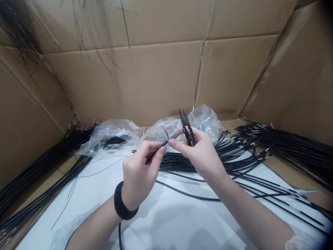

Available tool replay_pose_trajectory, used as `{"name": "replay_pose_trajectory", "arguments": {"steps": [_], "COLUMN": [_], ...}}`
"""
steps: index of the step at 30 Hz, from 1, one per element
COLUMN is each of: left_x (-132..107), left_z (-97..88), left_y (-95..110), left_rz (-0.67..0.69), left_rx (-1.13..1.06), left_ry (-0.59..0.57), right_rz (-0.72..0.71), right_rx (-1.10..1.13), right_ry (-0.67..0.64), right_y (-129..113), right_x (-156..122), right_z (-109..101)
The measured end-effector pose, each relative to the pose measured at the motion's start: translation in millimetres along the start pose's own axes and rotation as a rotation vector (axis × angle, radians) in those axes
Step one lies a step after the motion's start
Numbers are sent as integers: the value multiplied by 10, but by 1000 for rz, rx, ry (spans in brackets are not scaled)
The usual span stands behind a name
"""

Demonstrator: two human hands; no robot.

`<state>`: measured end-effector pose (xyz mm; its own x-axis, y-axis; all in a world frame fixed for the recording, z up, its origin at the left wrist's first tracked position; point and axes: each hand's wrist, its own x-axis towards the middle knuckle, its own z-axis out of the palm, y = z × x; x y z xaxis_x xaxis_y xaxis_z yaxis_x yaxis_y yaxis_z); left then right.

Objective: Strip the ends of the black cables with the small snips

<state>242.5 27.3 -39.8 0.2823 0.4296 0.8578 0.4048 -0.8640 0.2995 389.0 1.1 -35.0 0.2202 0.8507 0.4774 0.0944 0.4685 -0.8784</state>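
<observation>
My left hand [142, 166] pinches a black cable [155, 152] close to its stripped end, where thin coloured wires [164, 130] fan upward. My right hand [199, 147] has thumb and forefinger at a light blue wire [173, 135] that sticks out from the same cable end. Tucked in the palm and fingers of that hand is a pair of black cutting pliers [187, 128], jaws pointing up and slightly apart. Part of the pliers' handles is hidden by the fingers. A black band circles my left wrist.
Bundles of black cables lie at the left [52, 166] and at the right [291, 149], with more behind my hands. Clear plastic bags [114, 132] sit along the back of the white work surface [104, 184]. Cardboard walls [161, 76] enclose the back and sides. Thin dark strands hang upper left.
</observation>
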Motion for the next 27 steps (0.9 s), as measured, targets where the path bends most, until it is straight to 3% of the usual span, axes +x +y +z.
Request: {"name": "replay_pose_trajectory", "arguments": {"steps": [4,7,9,15,18,23,25,27], "left_x": [-34,-38,-23,124,188,188,164,131], "left_z": [40,25,-16,-167,-182,-141,-127,-120], "left_y": [-22,1,36,104,93,68,74,91], "left_rz": [241,256,142,-522,-725,-845,-803,-685], "left_rx": [263,259,122,-660,-990,-1251,-1143,-863], "left_ry": [50,10,-82,-561,-706,-825,-783,-630], "right_rz": [49,61,70,92,144,150,145,166], "right_rx": [99,126,133,218,260,252,227,229], "right_ry": [-11,-10,-23,-58,-97,-194,-191,-162], "right_y": [10,-32,-72,-134,-136,-152,-155,-154], "right_x": [0,24,34,34,19,7,22,37], "right_z": [-10,-80,-129,-179,-183,-238,-247,-225]}}
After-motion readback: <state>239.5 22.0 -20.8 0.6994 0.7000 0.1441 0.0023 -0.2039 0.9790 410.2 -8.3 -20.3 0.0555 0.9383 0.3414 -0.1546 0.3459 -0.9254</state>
